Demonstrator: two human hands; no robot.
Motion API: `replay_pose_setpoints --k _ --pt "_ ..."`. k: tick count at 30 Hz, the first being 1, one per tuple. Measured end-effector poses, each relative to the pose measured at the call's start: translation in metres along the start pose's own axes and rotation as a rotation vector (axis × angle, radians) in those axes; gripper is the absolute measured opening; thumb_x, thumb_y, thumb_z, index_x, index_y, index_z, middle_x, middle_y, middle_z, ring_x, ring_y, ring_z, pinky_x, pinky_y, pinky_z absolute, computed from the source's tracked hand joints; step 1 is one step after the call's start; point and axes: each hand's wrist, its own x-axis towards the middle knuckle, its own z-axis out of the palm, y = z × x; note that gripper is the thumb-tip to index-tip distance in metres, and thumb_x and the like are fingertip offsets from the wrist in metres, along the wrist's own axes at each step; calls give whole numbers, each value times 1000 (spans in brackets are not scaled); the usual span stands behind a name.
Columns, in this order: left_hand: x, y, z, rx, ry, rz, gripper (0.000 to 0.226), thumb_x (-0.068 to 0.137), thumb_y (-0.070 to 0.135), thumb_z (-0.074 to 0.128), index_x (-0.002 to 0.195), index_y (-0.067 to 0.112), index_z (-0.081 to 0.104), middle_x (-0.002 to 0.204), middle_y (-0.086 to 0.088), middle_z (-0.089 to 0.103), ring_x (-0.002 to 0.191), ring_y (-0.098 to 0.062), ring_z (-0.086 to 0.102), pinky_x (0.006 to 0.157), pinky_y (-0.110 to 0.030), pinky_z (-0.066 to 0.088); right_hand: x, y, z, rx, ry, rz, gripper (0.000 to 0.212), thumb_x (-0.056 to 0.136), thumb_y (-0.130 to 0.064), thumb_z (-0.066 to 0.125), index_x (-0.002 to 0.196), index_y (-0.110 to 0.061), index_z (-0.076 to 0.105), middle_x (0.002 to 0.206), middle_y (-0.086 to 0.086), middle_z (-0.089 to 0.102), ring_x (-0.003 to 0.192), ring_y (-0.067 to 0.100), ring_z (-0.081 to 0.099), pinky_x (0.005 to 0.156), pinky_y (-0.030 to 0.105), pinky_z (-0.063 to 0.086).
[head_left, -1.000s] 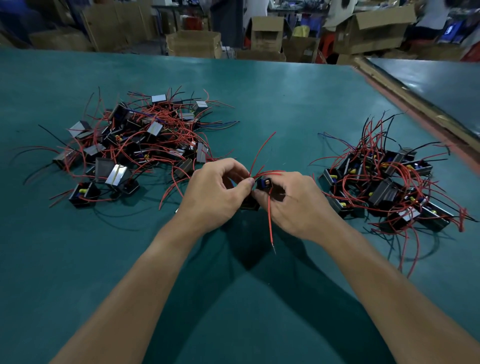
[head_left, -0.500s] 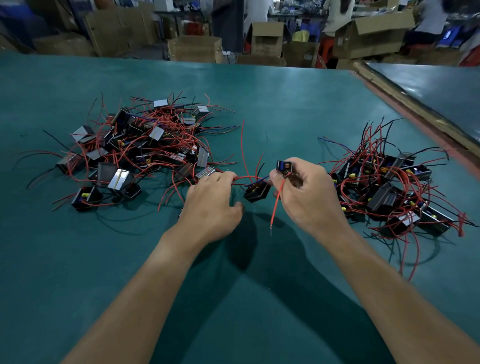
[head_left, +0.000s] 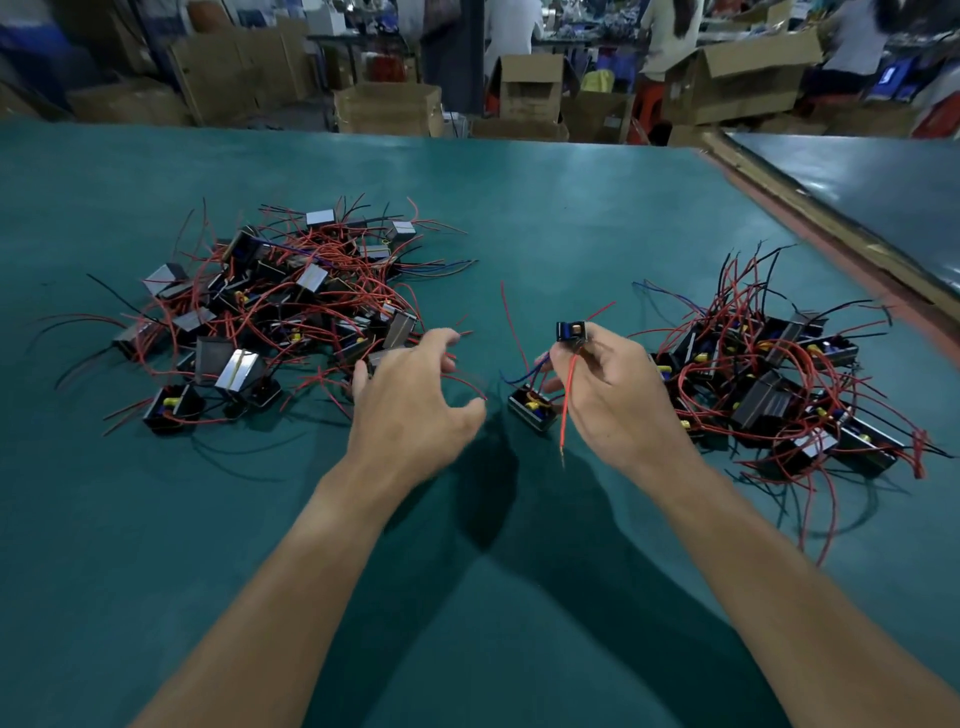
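Factory assembly floor: cardboard boxes (head_left: 530, 85), wired parts (head_left: 270, 312) heaped.

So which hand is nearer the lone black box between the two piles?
Right. The right hand is directly beside the black box, pinching a small coil; the left hand is apart to its left, by the left pile.

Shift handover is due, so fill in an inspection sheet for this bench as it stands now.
Surface: green table top, no spill seen.
Job's things: small coil part pinched in the right hand; open black case on the table beside that hand.
Clutter: left pile and right pile of wired black cases.
Hands: left hand open, fingers spread at the left pile's edge; right hand raised, gripping.
Cables: red lead hangs from the right hand; loose red and black leads stick out of both piles.
Surroundings: cardboard boxes, second table at right, people at the back.
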Motion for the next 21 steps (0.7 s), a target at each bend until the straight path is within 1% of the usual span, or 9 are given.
replay_pose_setpoints --k 2,3,5,6,8,11,14,17,21 --pt "-3 3 1 -2 -88 106 73 69 44 74 136 29 46 118 11 61 119 -13 50 119 -52 13 -1 -2 2 105 -60 34 24 90 -33 50 79 -16 62 82 11 73 78 37 68 78 52 58" --pt "-5 4 1 -5 -131 149 74 69 47 73 136 30 48 120 11 61 121 -12 49 119 -51 10 -1 -4 3 214 -92 67 23 95 -25 52 77 -15 63 83 10 74 73 32 69 73 45 60" --pt "-6 7 4 3 -185 194 66 71 48 75 132 34 52 122 13 62 122 -11 48 118 -50 9 -2 -10 2 415 -158 129 27 103 -12 47 82 -3 61 83 13 73 64 22 68 58 30 58" --pt "-7 7 5 5 -194 205 61 72 48 75 129 37 54 120 15 62 122 -10 49 117 -51 9 -3 -13 0 473 -187 153 29 104 -10 43 83 1 60 82 15 73 62 21 68 56 29 57" --pt "-8 9 7 15 -198 220 55 74 52 74 125 40 56 117 16 63 120 -11 49 117 -52 10 -4 -16 -4 596 -241 181 32 105 -9 40 78 -2 56 79 16 73 60 24 68 57 31 58" --pt "-10 10 6 35 -210 224 68 70 62 72 131 42 52 119 11 61 122 -12 46 118 -53 6 -4 -21 -11 766 -292 198 32 104 -11 37 77 -9 53 74 17 71 55 27 65 57 34 58" --pt "-10 12 6 48 -210 244 62 67 67 72 121 41 59 114 13 63 117 -11 50 117 -55 6 -4 -23 -17 796 -358 260 31 103 -17 35 75 -13 47 58 9 62 44 20 52 48 27 50" --pt "-11 14 8 61 -222 248 58 68 64 73 120 42 60 109 15 66 114 -6 52 118 -55 5 -2 -21 -21 665 -412 293 28 100 -21 37 73 -16 44 48 3 50 39 15 39 42 24 40" --pt "-10 12 9 52 -204 240 45 76 52 73 119 40 63 104 15 67 114 -9 52 119 -55 2 0 -19 -18 591 -316 330 21 99 -25 43 82 -16 49 45 -1 42 40 13 28 42 24 32"
